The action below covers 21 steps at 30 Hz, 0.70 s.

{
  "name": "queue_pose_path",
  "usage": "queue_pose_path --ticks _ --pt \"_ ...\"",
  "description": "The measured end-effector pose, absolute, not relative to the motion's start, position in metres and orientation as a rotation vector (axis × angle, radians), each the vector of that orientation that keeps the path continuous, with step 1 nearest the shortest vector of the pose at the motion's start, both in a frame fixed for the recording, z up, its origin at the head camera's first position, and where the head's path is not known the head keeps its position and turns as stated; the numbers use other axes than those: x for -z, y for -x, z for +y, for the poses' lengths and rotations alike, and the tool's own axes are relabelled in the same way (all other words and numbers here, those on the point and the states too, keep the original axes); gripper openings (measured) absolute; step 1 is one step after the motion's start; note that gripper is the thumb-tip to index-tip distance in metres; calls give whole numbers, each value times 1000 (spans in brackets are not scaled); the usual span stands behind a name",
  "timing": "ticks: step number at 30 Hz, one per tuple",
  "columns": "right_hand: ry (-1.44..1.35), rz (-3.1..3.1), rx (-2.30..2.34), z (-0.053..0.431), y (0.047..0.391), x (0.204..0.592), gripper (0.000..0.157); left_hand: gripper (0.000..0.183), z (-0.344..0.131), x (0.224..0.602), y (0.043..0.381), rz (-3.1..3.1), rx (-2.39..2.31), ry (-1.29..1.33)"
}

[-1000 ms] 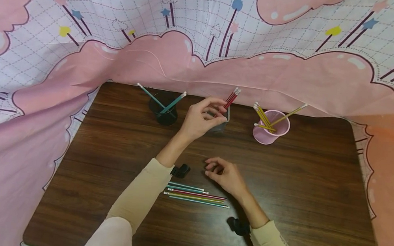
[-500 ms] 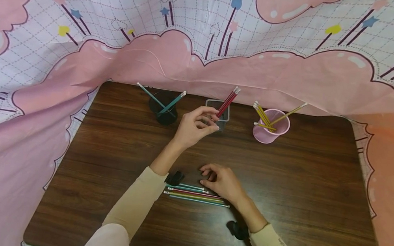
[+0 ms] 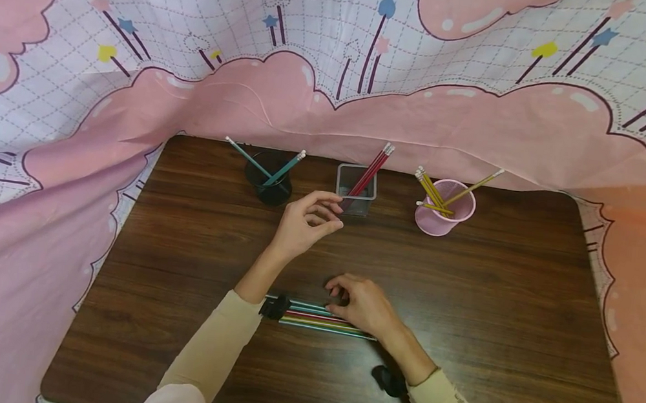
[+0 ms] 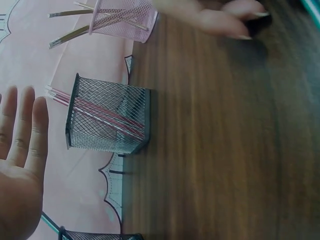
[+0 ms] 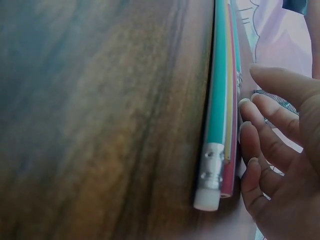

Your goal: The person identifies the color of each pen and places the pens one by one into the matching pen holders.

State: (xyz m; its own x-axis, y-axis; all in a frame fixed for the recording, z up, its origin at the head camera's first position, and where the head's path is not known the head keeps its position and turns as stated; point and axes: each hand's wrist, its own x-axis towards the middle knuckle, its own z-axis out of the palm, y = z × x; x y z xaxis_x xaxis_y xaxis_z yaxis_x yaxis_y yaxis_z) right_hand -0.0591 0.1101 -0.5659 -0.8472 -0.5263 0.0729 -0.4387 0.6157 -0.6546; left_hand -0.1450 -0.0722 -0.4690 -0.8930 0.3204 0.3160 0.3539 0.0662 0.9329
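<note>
My left hand (image 3: 304, 226) hovers with loosely bent fingers and nothing in them, just in front of a square dark mesh pencil holder (image 3: 360, 209). Red pencils (image 3: 371, 170) lean in that holder, eraser ends up. Lower down, my right hand (image 3: 366, 308) is over the right part of a row of loose pencils (image 3: 320, 322) on the table, its fingers loosely curved. In the right wrist view a teal pencil (image 5: 217, 110) with a white eraser lies nearest, with yellow and red ones alongside. The right fingertips (image 5: 245, 102) are close beside them, gripping nothing.
A black round pencil cup (image 3: 271, 194) with teal pencils stands at the back left. To the right is a pink mesh cup (image 3: 434, 225) holding yellow pencils. A patterned pink cloth (image 3: 331, 121) hangs behind the wooden table (image 3: 495, 296).
My left hand has drawn back from the square holder toward the lower left, leaving the red pencils standing in it. My right hand has moved down to the loose pencils.
</note>
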Motion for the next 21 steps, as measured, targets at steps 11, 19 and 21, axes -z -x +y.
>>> queue_pose_path --ticks 11,19,21 --pt "957 2837 922 106 56 570 24 36 -97 493 123 -2326 1974 602" --pt "958 2913 881 106 56 572 9 38 -119 514 112 -2310 2019 455" --pt "965 2923 871 106 57 573 8 37 -124 516 111 -2300 2016 446"
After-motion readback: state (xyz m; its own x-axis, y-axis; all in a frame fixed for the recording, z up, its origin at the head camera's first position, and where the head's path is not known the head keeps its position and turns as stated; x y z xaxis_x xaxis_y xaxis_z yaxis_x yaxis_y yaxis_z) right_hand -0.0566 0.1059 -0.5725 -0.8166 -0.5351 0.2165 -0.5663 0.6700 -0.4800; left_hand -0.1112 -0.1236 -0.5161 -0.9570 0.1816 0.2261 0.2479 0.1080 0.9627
